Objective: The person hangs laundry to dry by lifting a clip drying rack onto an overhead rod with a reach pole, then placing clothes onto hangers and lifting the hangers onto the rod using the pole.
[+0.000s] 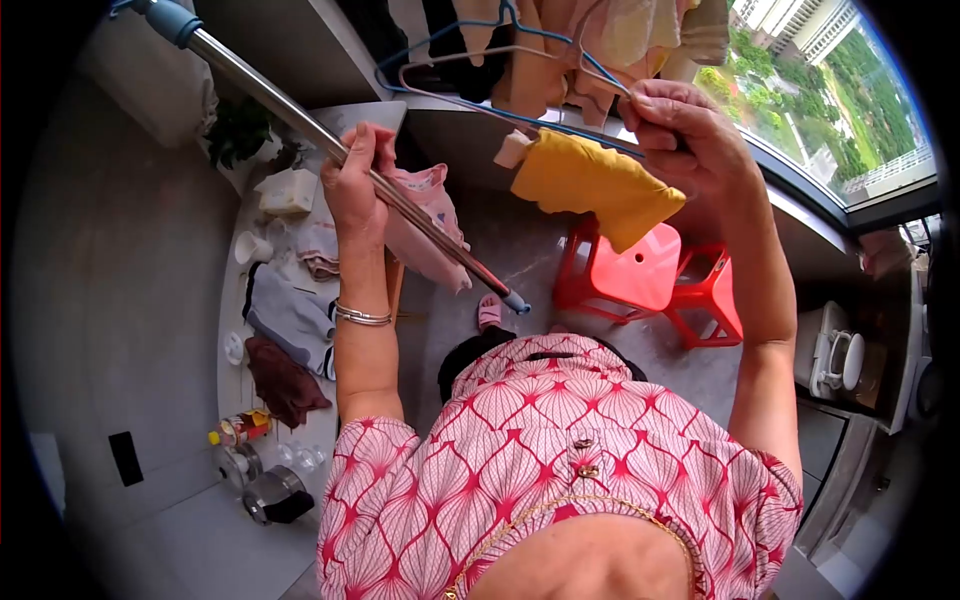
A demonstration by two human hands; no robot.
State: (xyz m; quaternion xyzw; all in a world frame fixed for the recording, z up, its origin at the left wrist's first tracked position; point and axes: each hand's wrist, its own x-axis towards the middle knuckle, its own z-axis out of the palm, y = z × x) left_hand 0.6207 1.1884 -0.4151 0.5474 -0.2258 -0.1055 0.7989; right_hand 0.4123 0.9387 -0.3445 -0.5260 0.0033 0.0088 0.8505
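Note:
My left hand (352,190) is closed around a shiny metal pole (262,92) with blue-grey end pieces, which slants down across my front. Beside that hand hangs a pink garment (430,215); whether my fingers also hold it, I cannot tell. My right hand (690,135) is raised by the window, fingers pinched on the wire of a clothes hanger (500,52). A blue hanger (440,38) overlaps it, and which wires the fingers grip is partly hidden. Over the lower bar drapes a yellow cloth (590,182), below and left of my right hand.
Light-coloured clothes (640,40) hang ahead. Red plastic stools (635,268) stand on the floor. At left, a white counter (325,415) carries a grey garment (285,310), a maroon cloth (285,382), a glass jar (275,495) and bottles. A window (830,100) is at upper right.

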